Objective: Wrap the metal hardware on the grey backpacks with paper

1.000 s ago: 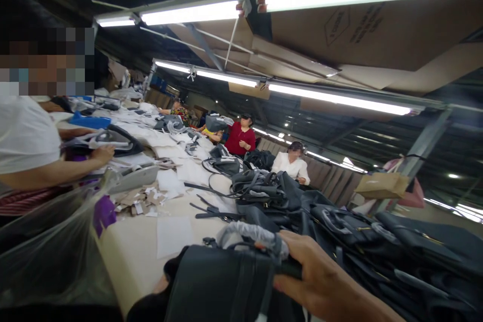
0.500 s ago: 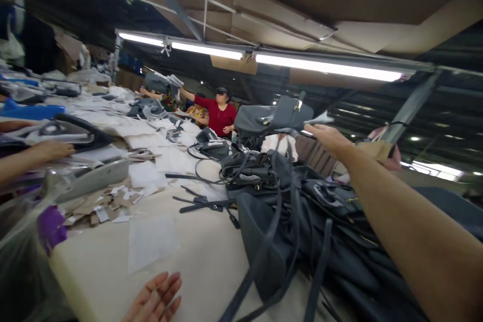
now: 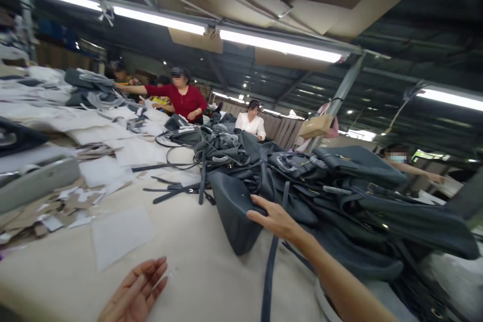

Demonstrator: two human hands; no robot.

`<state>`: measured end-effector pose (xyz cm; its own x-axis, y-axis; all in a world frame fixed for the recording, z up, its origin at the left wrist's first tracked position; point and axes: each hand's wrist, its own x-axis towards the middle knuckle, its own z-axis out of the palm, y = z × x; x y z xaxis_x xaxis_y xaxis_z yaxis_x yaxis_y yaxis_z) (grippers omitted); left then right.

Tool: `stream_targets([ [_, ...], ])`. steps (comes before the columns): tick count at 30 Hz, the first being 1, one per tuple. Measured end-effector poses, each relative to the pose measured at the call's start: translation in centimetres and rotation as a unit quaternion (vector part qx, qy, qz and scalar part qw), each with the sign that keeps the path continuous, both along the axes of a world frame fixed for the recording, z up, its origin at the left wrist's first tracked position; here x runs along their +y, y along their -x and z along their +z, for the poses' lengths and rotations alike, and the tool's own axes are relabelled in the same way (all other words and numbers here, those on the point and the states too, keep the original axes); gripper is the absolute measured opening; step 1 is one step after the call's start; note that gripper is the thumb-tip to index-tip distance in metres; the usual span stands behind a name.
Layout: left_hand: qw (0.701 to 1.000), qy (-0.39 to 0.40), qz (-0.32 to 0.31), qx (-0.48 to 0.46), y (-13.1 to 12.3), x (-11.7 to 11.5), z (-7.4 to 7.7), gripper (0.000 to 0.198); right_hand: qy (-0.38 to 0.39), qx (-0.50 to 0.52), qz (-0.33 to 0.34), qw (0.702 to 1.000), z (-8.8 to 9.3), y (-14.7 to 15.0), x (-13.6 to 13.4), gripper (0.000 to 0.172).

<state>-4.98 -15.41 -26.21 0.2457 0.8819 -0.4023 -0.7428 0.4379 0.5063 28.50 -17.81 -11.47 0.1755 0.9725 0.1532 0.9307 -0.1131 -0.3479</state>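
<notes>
My left hand [image 3: 136, 288] is palm up above the pale tabletop [image 3: 188, 266], its fingers loosely stretched and nothing in it. Out over the heap of dark blue-grey handbags [image 3: 339, 221] reaches my right hand [image 3: 277, 217]. Its thumb and fingers are apart, and it is beside the nearest upright handbag [image 3: 236, 206]; whether it touches the leather I cannot tell. A long dark strap [image 3: 269, 282] hangs down below that hand onto the table. More straps with buckles [image 3: 181, 191] lie spread to the left of the heap.
A white sheet [image 3: 121, 234] lies left of my hands, near a pile of brown and white scraps [image 3: 71, 206]. Farther back are stacks of white material [image 3: 101, 136]. A person in red [image 3: 184, 100] and a person in white [image 3: 249, 125] are across the table.
My right hand has come down from a raised position to the near handbag. The handbag that was up in the air beside it is no longer there. The view has turned right.
</notes>
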Motion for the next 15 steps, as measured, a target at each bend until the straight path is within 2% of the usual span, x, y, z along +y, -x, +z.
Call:
stream_targets([
  [1, 1.000, -0.010, 0.004, 0.000, 0.0, -0.2, 0.1, 0.029, -0.011, -0.012, 0.003, 1.000, -0.9, 1.5, 0.3, 0.051],
  [2, 1.000, -0.020, 0.010, -0.001, 0.1, -0.3, 0.2, 0.028, -0.023, -0.026, -0.001, 0.999, -1.9, 3.0, 0.6, 0.050],
  [5, 0.998, -0.046, 0.032, -0.002, 0.3, -0.8, 0.3, 0.026, -0.059, -0.067, -0.029, 0.996, -3.9, 6.4, 1.2, 0.019],
  [7, 0.997, -0.065, 0.041, -0.003, 0.3, -1.1, 0.3, 0.025, -0.078, -0.083, -0.033, 0.993, -4.3, 7.6, 0.5, 0.013],
  [9, 0.995, -0.086, 0.043, -0.005, 0.2, -1.3, 0.4, 0.022, -0.091, -0.092, -0.019, 0.991, -4.4, 8.2, -1.3, 0.016],
  [12, 0.994, -0.101, 0.047, -0.011, -0.1, -1.4, 0.8, 0.015, -0.104, -0.095, 0.031, 0.990, -5.3, 8.6, -5.7, 0.017],
  [15, 0.995, -0.086, 0.057, -0.008, -0.7, -1.3, 1.3, 0.012, -0.198, -0.064, 0.129, 0.970, -8.5, 9.7, -10.4, 0.026],
])
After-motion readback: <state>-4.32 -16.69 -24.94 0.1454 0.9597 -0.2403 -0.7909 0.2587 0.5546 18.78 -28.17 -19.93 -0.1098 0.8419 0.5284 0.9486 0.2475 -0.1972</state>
